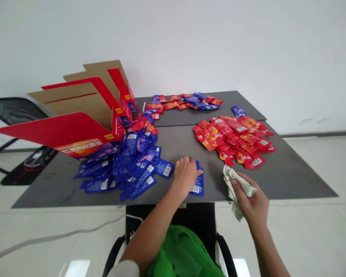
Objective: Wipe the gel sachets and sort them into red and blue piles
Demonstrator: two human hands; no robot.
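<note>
Green mesh fabric (181, 254) sits closest to the camera, just below a wide, dark grey table (291, 184) made of two abutting panels. Open cardboard display boxes (75, 104), printed red outside and plain brown within, stand tilted at its left corner. A large heap of blue foil sachets (123, 165) lies against them, a red-and-orange heap of foil sachets (233, 140) lies to the right, and a mixed red-and-blue row of sachets (184, 102) runs along the far panel. The right hand (249, 198) clenches a crumpled pale cloth (236, 188). The left hand (186, 175) lies partly over a single blue sachet (197, 184), near the blue heap; whether it grasps that sachet is hard to tell from this angle.
</note>
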